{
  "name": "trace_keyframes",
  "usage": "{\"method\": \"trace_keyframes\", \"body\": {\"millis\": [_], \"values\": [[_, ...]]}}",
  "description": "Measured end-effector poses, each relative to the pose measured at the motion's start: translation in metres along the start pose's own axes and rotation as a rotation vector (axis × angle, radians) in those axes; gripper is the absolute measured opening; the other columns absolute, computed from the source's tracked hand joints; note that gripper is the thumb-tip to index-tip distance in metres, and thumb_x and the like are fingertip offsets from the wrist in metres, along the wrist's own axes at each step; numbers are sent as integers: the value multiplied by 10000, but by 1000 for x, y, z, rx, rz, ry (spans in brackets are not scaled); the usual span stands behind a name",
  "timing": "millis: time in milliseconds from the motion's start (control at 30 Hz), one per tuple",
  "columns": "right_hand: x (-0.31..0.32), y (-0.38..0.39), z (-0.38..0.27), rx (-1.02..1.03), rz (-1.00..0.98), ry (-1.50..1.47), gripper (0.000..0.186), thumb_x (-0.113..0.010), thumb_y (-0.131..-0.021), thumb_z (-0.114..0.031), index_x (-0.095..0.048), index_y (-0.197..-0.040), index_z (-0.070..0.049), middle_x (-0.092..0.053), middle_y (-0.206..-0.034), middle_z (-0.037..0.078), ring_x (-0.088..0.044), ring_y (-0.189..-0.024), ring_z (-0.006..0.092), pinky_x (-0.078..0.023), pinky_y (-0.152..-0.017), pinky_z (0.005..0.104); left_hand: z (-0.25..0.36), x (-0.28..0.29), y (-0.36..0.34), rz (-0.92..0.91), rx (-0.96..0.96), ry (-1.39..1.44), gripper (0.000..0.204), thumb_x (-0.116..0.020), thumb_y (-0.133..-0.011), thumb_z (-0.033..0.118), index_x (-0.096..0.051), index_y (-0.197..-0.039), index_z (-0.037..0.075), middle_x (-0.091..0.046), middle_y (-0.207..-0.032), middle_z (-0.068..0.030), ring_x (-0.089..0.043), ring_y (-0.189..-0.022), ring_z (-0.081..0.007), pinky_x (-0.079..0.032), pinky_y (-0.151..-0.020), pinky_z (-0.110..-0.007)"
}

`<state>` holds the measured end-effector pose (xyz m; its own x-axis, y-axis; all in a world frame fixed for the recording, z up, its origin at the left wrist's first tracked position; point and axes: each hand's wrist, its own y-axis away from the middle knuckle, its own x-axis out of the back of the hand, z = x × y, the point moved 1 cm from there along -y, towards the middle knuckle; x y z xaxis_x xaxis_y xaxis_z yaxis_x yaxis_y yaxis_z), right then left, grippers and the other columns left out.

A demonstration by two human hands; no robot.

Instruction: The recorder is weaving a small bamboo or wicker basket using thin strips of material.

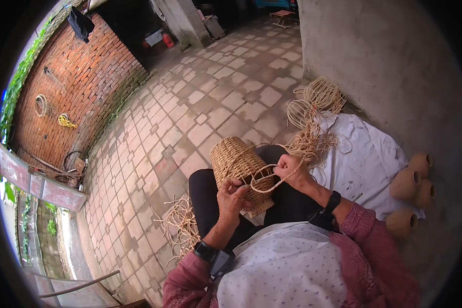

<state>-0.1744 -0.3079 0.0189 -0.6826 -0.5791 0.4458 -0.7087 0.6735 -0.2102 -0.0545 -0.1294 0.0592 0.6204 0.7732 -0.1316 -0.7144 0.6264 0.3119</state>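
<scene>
Tan woven basket on its side across the lap, loose fibre strand looping at its rim.

- Woven basket: tan, tight plaited pattern.
- Cloth: white.
- Clay pots: terracotta brown.
- Sleeves: pink.
- Apron: white, small dark dots.
- Wall: red brick.

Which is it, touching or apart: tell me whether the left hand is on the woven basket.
Touching. The head view shows the left hand pressed against the woven basket on the lap, fingers over its near end.
</scene>
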Motion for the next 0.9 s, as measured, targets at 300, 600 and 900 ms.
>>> {"method": "trace_keyframes", "body": {"millis": [300,600,900], "values": [[51,-7,93,-507,210,-476,234,-535,-899,-232,-562,-782,-31,-578,-585,53,-510,-425,89,-411,-353,219,2,21,5,-47,14,-3,190,-624,-838,64,-515,-994,76,-608,-810,-51,-573,-521,-108,-530,-455,-253],[77,-50,78,-448,341,-1130,183,-658,-858,-209,-583,-840,-44,-627,-708,54,-603,-574,122,-527,-501,247,39,-2,13,-55,-632,-940,270,-604,-811,33,-564,-1075,69,-671,-821,-68,-582,-549,-131,-474,-521,-260],[80,-33,93,-336,193,-1248,280,-613,-898,-307,-600,-945,-31,-644,-850,76,-605,-686,106,-524,-596,226,34,-10,-3,-153,-638,-1118,270,-558,-801,22,-580,-1061,90,-654,-733,-104,-652,-639,-218,-508,-600,-318]]}}
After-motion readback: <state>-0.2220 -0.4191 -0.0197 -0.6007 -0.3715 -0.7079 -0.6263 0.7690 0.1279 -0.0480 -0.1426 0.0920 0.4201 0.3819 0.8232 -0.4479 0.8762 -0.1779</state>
